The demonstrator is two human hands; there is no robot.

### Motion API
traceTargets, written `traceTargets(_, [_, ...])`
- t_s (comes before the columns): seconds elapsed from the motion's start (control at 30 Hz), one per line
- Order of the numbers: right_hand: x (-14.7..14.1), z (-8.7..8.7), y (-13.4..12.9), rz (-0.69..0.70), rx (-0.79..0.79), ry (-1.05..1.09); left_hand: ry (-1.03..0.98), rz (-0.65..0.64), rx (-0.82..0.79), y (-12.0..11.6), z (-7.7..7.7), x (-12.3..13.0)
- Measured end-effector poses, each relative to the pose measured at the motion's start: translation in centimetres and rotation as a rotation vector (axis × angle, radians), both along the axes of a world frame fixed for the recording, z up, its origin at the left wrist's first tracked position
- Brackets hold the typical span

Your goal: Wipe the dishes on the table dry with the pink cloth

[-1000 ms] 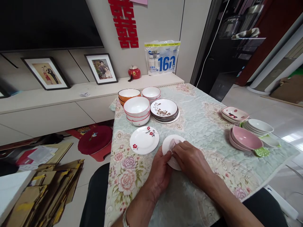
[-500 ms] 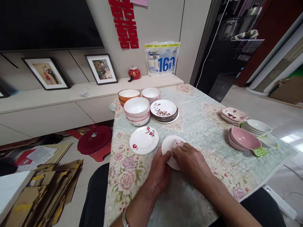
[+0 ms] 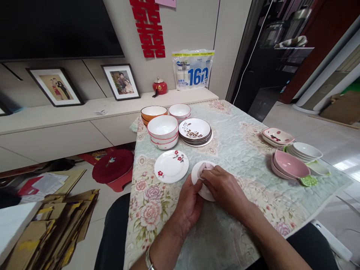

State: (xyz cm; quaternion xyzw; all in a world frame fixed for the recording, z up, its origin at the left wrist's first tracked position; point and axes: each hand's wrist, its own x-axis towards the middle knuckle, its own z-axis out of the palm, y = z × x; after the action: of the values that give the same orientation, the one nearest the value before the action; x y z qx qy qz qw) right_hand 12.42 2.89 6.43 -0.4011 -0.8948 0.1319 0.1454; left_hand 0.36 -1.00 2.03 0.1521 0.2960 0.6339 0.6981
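Observation:
My left hand (image 3: 192,198) grips the near left rim of a small white plate (image 3: 197,168), its thumb on top. My right hand (image 3: 225,185) is closed on a pale pinkish cloth (image 3: 207,165), pressed against the plate's face; most of the cloth is hidden under the fingers. Just left of the plate lie white plates with red flowers (image 3: 168,170). Behind them stand stacked white bowls with red rims (image 3: 163,129) and a stack of brown-rimmed plates (image 3: 195,129) with a brown flower pattern.
Pink leaf-shaped bowls (image 3: 291,164), small white bowls (image 3: 308,150) and spotted dishes (image 3: 278,135) sit at the table's right. Orange bowls (image 3: 153,111) stand at the back left. A maroon stool (image 3: 112,167) and flattened cardboard (image 3: 53,232) lie left of the floral tablecloth (image 3: 152,213).
My right hand has shifted slightly left and up across the plate with the cloth. My left hand keeps its hold on the rim.

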Motion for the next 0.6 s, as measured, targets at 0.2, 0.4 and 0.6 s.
traceTargets(0.2, [2.9,1.0,0.7,0.135,-0.214,0.113,-0.011,0.036,-0.062,0.0,-0.4,0.0])
traceTargets(0.4, [2.8,0.4,1.4,-0.174,-0.119,0.036,-0.016,0.035,-0.075,0.0,0.0,0.2])
traceTargets(0.6, [0.5,-1.2,1.2,-0.005,-0.081,0.287,-0.029,0.023,-0.037,-0.1,0.0,0.1])
